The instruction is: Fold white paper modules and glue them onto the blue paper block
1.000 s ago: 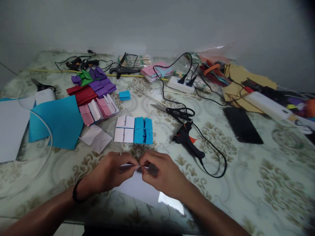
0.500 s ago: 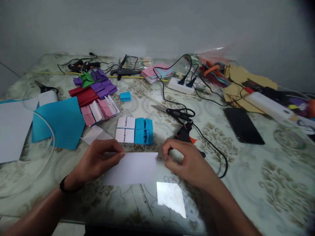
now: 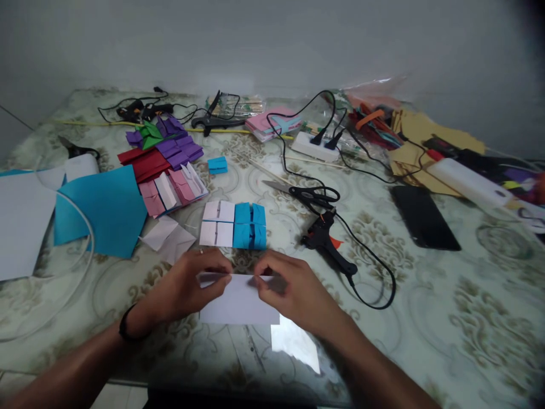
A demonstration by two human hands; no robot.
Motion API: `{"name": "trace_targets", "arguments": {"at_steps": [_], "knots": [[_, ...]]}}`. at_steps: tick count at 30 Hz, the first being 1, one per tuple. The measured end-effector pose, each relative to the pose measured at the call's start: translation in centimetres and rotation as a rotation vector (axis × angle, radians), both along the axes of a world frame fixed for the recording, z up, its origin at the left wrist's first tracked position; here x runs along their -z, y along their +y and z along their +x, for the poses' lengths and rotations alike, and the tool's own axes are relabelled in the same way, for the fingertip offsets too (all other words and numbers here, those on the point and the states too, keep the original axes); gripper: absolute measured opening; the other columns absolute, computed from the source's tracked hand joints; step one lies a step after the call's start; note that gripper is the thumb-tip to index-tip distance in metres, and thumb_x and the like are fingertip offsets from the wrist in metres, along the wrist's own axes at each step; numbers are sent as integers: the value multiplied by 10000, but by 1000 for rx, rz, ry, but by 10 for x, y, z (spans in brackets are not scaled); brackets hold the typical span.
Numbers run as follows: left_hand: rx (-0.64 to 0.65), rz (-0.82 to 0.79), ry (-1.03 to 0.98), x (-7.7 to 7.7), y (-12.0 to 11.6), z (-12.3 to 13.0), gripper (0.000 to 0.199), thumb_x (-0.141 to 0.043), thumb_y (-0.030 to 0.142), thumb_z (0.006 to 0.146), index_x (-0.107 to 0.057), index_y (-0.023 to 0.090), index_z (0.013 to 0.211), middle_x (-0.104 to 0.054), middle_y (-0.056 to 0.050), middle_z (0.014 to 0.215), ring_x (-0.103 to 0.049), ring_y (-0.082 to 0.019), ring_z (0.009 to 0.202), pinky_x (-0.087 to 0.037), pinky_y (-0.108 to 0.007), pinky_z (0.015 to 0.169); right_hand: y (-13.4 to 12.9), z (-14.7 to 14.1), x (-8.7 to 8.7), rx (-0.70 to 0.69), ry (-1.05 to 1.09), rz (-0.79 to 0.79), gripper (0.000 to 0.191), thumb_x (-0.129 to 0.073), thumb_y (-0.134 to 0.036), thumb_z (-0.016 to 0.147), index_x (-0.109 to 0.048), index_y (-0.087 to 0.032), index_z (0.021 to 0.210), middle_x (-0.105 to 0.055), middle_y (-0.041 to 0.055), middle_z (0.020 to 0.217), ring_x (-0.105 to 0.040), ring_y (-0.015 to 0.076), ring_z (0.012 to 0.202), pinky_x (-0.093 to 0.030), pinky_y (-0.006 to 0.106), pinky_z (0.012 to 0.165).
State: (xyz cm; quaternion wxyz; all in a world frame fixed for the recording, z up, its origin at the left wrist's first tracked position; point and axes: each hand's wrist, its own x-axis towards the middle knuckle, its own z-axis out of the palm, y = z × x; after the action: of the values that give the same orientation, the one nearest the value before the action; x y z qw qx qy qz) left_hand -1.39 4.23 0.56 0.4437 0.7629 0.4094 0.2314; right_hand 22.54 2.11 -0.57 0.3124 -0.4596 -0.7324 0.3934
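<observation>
A white sheet of paper (image 3: 240,304) is held near the table's front edge, its long sides running left to right. My left hand (image 3: 198,284) pinches its upper edge left of the middle, thumb against fingertips. On the same edge, a little to the right, my right hand (image 3: 289,287) pinches it too. Just beyond the paper lie folded white pieces (image 3: 217,224) and folded blue pieces (image 3: 250,226), side by side. Past my right hand rests a black glue gun (image 3: 327,241), its cable looping to the right.
Black-handled scissors (image 3: 310,196) lie behind the glue gun, before a white power strip (image 3: 315,147). A phone (image 3: 424,217) is on the right. Blue paper (image 3: 102,210), white paper (image 3: 21,221) and folded pink pieces (image 3: 183,187) lie left, near a pale cord (image 3: 91,244).
My right hand has moved left and now grips the paper's upper edge. My left hand and the paper have shifted slightly right and nearer to me.
</observation>
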Motion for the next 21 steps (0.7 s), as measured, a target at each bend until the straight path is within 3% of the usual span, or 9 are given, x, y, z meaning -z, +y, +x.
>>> {"name": "trace_targets", "arguments": {"at_steps": [4, 11, 17, 21], "knots": [[53, 29, 56, 1, -2, 1, 177, -609, 47, 856, -666, 214, 869, -724, 1, 860, -668, -166, 790, -514, -286, 754, -2, -5, 2, -29, -7, 32, 163, -597, -67, 850, -626, -226, 821, -672, 2, 812, -638, 172, 775, -460, 280, 704], [46, 35, 67, 3, -4, 0, 190, -624, 25, 777, -630, 208, 829, -701, 20, 816, -645, -153, 750, -477, -273, 714, -8, -8, -1, -56, 49, 47, 177, -558, -58, 828, -603, -227, 805, -643, -3, 778, -609, 158, 720, -443, 269, 654], [41, -102, 13, -12, 6, -12, 131, -630, 67, 839, -670, 191, 824, -716, 8, 834, -651, -145, 780, -510, -254, 733, 0, 8, -13, -1, 100, -2, 172, -583, -67, 789, -633, -232, 784, -680, -4, 771, -633, 159, 709, -480, 258, 643], [-3, -106, -53, -22, 19, -29, 107, -638, 97, 853, -683, 177, 798, -727, -10, 807, -679, -145, 764, -538, -250, 729, 8, 27, -20, 48, 71, -64, 112, -606, -121, 780, -618, -222, 732, -650, -6, 714, -609, 151, 657, -464, 239, 581]]}}
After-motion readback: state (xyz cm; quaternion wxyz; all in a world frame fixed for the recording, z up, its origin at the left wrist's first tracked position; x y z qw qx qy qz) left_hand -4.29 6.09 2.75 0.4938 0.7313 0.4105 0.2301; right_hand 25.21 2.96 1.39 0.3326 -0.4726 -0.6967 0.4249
